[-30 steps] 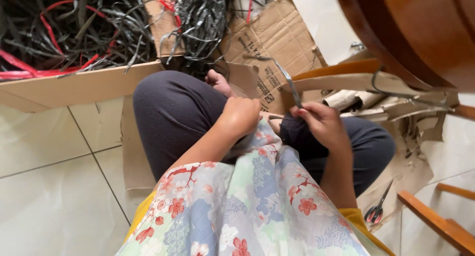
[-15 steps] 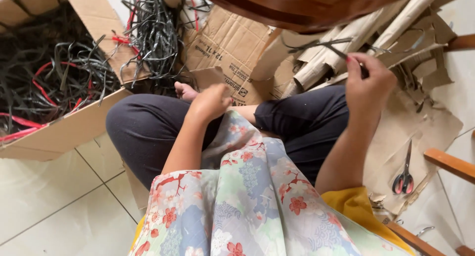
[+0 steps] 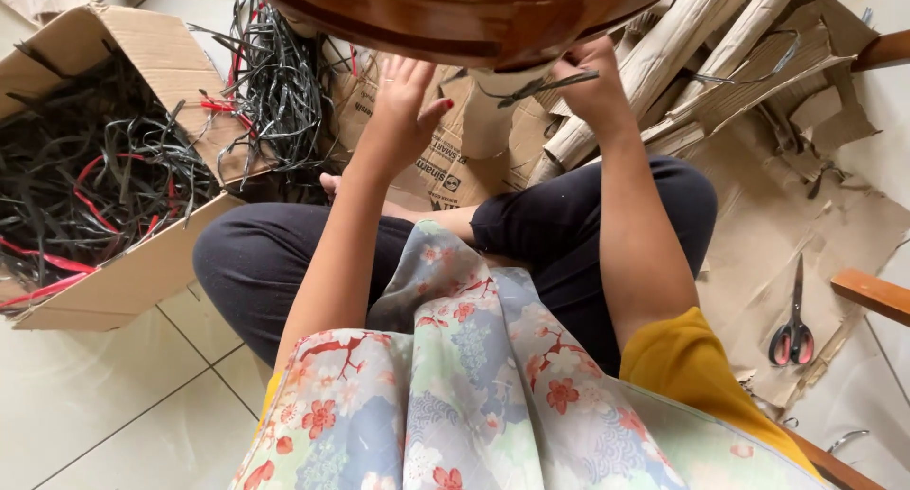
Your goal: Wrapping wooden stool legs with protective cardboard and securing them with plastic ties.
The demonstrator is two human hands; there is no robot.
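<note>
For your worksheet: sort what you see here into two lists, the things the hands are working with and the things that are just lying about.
In hand:
- right hand, pinching a thin grey strip
- left hand, open, fingers spread, beside it
- brown wooden piece above both hands

Lying about:
- scissors on torn cardboard
- open box of black and red strips
- rolled cardboard tubes

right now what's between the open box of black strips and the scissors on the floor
In the head view, the person's crossed legs lie between the box and the scissors.
</note>
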